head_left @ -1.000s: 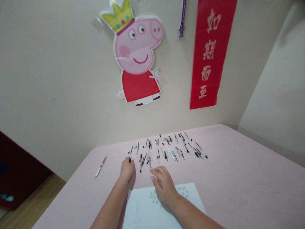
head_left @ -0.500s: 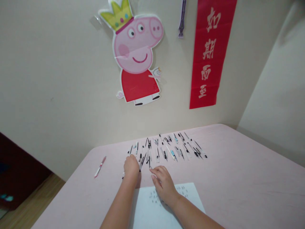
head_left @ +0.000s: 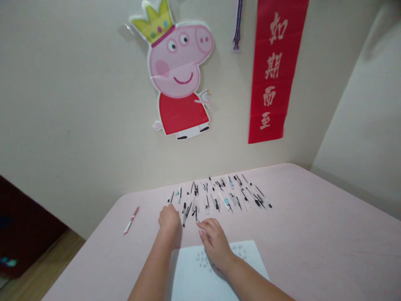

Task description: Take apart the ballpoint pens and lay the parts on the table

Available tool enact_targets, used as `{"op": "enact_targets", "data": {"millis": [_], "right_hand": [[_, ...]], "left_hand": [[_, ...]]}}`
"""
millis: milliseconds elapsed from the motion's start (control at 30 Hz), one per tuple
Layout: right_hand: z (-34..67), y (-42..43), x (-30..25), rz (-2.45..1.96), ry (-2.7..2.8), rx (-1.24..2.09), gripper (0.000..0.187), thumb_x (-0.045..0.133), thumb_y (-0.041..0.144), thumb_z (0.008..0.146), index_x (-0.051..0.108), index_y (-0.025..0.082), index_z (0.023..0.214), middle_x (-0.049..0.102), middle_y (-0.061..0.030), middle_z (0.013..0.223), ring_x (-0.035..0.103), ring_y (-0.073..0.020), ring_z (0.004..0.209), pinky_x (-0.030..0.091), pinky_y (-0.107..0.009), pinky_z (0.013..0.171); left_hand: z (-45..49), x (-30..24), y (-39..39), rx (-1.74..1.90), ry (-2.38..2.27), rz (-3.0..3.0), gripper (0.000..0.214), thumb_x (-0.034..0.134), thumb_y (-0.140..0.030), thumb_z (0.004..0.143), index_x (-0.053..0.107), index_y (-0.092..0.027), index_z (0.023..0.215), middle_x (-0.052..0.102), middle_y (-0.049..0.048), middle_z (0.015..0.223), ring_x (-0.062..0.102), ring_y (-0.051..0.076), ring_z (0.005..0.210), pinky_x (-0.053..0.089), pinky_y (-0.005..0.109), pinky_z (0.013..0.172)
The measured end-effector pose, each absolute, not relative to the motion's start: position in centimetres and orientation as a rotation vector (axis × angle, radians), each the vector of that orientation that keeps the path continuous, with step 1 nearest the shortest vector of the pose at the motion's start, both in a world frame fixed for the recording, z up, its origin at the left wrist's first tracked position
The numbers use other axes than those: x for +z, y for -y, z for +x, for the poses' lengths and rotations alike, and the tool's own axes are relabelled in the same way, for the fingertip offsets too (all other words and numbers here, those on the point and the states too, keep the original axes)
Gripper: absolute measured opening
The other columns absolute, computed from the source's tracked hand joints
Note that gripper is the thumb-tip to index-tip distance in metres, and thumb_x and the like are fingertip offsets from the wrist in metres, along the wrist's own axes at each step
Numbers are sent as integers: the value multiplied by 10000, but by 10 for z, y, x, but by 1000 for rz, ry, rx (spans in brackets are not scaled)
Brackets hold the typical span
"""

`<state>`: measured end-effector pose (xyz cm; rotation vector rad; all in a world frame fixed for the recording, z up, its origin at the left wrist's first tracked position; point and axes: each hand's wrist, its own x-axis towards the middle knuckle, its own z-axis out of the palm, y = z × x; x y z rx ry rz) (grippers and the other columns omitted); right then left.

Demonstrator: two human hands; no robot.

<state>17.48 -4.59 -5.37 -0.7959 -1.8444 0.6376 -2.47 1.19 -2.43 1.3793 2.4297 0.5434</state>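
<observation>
A row of several pens and pen parts (head_left: 219, 196), mostly black and clear, lies across the far side of the pink table (head_left: 313, 242). My left hand (head_left: 169, 219) rests curled at the row's left end, knuckles up; what its fingers hold is hidden. My right hand (head_left: 214, 242) lies flat with fingers stretched out on the top edge of a white sheet of paper (head_left: 244, 261) marked with small scribbles, just short of the nearest pens. A single pink and white pen (head_left: 131, 219) lies apart at the left.
The table stands against a cream wall bearing a pig cartoon cutout (head_left: 180, 71) and a red banner (head_left: 274, 71) with pale characters. The table's left edge drops to a wooden floor (head_left: 40, 271) beside dark furniture (head_left: 21, 225).
My left hand shifted right along the near pens and then drew back a little to the left; the pen tip seen by it earlier no longer shows. My right hand stayed on the paper.
</observation>
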Motion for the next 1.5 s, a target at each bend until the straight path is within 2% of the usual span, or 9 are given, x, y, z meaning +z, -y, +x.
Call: {"op": "enact_targets", "data": {"millis": [200, 300, 433, 667, 1000, 1267, 1400, 1500], "right_hand": [[175, 44, -55, -803, 1842, 647, 275, 467, 193, 911, 628, 224, 1131, 608, -75, 954, 530, -206, 953, 459, -364, 842], [174, 44, -56, -811, 1830, 666, 269, 457, 204, 918, 629, 219, 1124, 604, -76, 959, 526, -205, 960, 455, -367, 853], [174, 45, -56, -820, 1824, 681, 259, 450, 218, 924, 635, 210, 1105, 604, -75, 956, 523, -204, 963, 451, -362, 854], [175, 44, -55, -826, 1833, 675, 255, 450, 223, 925, 638, 210, 1098, 608, -71, 943, 523, -204, 954, 451, -365, 852], [174, 43, -58, -815, 1828, 669, 242, 460, 209, 918, 638, 201, 1081, 615, -73, 935, 525, -205, 946, 444, -359, 843], [175, 44, -53, -826, 1819, 698, 238, 463, 176, 903, 639, 206, 1061, 610, -68, 934, 524, -207, 950, 429, -351, 850], [174, 44, -57, -833, 1807, 734, 305, 441, 44, 813, 638, 196, 990, 604, -58, 922, 529, -201, 940, 426, -333, 843], [174, 44, -64, -872, 1784, 794, 425, 383, -52, 656, 611, 188, 922, 591, -40, 907, 547, -177, 874, 433, -290, 792]], "left_hand": [[-57, -25, -2, 326, -2430, 1500, 297, 537, -316, 803, 566, -126, 1029, 620, 190, 1087, 569, 303, 1070, 402, 331, 833], [-72, -25, 10, 294, -2391, 1505, 350, 558, -336, 785, 567, -140, 1075, 655, 159, 1038, 619, 268, 962, 421, 292, 746], [-76, -29, 26, 311, -2356, 1524, 374, 599, -279, 748, 576, -141, 1095, 679, 115, 944, 634, 231, 855, 410, 263, 691], [-60, -39, 27, 370, -2355, 1604, 389, 578, -202, 771, 571, -99, 1147, 631, 155, 1035, 601, 243, 966, 385, 267, 765], [-55, -46, 16, 346, -2395, 1634, 281, 555, -173, 789, 589, -131, 1065, 632, 132, 1030, 601, 219, 965, 385, 250, 774], [-53, -41, 22, 350, -2414, 1651, 381, 553, -276, 797, 548, -147, 1155, 618, 116, 1047, 613, 212, 918, 406, 265, 749], [-51, -35, 33, 423, -2422, 1708, 364, 508, -301, 821, 538, -132, 1143, 595, 125, 1040, 595, 217, 916, 406, 285, 781], [-41, -33, 49, 617, -2303, 1839, 226, 467, -315, 826, 573, -170, 962, 604, 69, 891, 581, 196, 803, 405, 286, 721]]}}
